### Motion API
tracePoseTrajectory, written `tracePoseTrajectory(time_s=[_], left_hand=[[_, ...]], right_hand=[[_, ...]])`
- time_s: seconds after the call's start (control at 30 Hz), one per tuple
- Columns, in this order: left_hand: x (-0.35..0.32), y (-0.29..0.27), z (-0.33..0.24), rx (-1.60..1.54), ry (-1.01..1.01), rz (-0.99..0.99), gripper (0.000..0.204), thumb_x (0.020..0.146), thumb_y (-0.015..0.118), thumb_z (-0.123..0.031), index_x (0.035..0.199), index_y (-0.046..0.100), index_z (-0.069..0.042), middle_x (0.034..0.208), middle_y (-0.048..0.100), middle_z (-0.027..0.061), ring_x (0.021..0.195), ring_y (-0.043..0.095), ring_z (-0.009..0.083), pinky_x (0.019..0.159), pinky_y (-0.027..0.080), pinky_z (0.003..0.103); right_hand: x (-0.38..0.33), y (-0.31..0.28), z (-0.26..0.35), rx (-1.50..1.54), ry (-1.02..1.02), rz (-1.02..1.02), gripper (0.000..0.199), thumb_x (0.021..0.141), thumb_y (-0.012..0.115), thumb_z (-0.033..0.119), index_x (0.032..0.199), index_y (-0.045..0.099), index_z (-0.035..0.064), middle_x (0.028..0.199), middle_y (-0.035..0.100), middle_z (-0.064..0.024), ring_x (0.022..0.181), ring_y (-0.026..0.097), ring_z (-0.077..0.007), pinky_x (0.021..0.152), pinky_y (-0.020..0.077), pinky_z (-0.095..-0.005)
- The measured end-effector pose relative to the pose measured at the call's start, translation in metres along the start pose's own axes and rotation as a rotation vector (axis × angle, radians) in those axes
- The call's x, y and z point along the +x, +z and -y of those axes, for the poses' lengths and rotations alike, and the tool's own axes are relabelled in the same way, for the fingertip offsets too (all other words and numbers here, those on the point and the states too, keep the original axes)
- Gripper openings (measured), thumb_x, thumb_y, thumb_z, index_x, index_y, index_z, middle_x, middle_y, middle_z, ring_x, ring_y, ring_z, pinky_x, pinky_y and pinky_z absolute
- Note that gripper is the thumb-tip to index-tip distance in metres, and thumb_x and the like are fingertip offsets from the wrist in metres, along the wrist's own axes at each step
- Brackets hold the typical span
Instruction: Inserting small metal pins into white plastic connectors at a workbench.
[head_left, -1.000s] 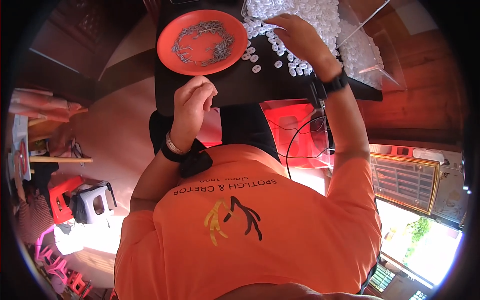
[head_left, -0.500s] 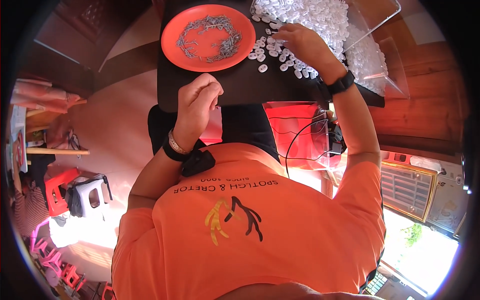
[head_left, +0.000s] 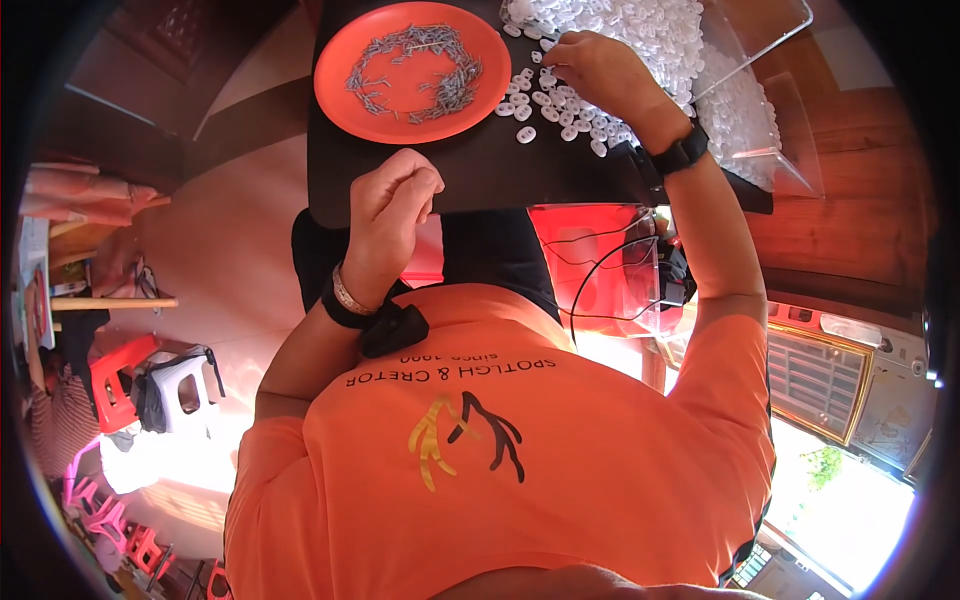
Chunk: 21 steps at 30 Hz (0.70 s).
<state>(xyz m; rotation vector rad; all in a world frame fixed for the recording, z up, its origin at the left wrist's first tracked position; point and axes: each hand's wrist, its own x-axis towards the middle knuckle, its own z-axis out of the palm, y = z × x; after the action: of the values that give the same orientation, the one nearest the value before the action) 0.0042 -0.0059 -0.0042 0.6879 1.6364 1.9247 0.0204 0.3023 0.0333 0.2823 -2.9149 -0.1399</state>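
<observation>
My left hand (head_left: 395, 208) is closed at the table's near edge, just below an orange-red plate (head_left: 335, 100). Its curled fingers hide whatever they may hold. On the plate, small grey metal pins (head_left: 455, 88) lie scattered in a rough ring. To the right, my right hand (head_left: 608, 82) reaches over loose white oval pieces with two holes (head_left: 525, 134). Its fingers are drawn together, tips down among those pieces. Whether one is pinched there I cannot make out. Behind it rises a big heap of the same white pieces (head_left: 650, 30).
The dark table (head_left: 480, 175) has a rounded front left corner. A clear plastic bin (head_left: 795, 130) on its side holds more white pieces at the right. Cables (head_left: 600, 265) hang below the table beside a red stool (head_left: 590, 290). More stools (head_left: 180, 385) stand at the left.
My right hand has shifted slightly up and left over the white pieces. My left hand stays closed in nearly the same place. The view has moved a little.
</observation>
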Motion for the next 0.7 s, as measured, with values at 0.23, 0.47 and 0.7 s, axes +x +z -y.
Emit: tracePoseTrajectory(time_s=[0.23, 0.47, 0.7], left_hand=[[0.001, 0.0, 0.006, 0.005, 0.054, -0.003, 0.019, 0.088, 0.048, -0.009, 0.073, 0.053, 0.001, 0.059, 0.045, -0.001, 0.054, 0.039, 0.0042, 0.05, 0.032, 0.021], [0.001, -0.002, 0.004, -0.009, 0.029, 0.008, 0.018, 0.087, 0.048, -0.009, 0.073, 0.054, 0.001, 0.058, 0.045, -0.001, 0.054, 0.04, 0.0046, 0.049, 0.033, 0.021], [0.008, -0.004, 0.0, -0.058, -0.018, 0.044, 0.024, 0.089, 0.046, -0.019, 0.076, 0.056, -0.001, 0.057, 0.046, -0.0009, 0.052, 0.041, 0.0052, 0.047, 0.031, 0.02]], right_hand=[[0.014, 0.003, 0.0, 0.016, 0.054, 0.102, 0.012, 0.08, 0.058, 0.014, 0.091, 0.063, 0.0087, 0.092, 0.062, -0.0068, 0.085, 0.06, -0.0298, 0.075, 0.0482, -0.0397], [0.015, 0.002, 0.0, 0.051, 0.166, 0.132, 0.011, 0.081, 0.059, 0.015, 0.087, 0.06, 0.0062, 0.08, 0.063, -0.0114, 0.078, 0.061, -0.0314, 0.069, 0.0474, -0.0398], [-0.003, -0.033, 0.067, 0.966, 0.296, -0.103, 0.014, 0.085, 0.062, 0.009, 0.097, 0.065, 0.0033, 0.076, 0.065, -0.0029, 0.072, 0.06, -0.0087, 0.065, 0.0479, -0.0235]])
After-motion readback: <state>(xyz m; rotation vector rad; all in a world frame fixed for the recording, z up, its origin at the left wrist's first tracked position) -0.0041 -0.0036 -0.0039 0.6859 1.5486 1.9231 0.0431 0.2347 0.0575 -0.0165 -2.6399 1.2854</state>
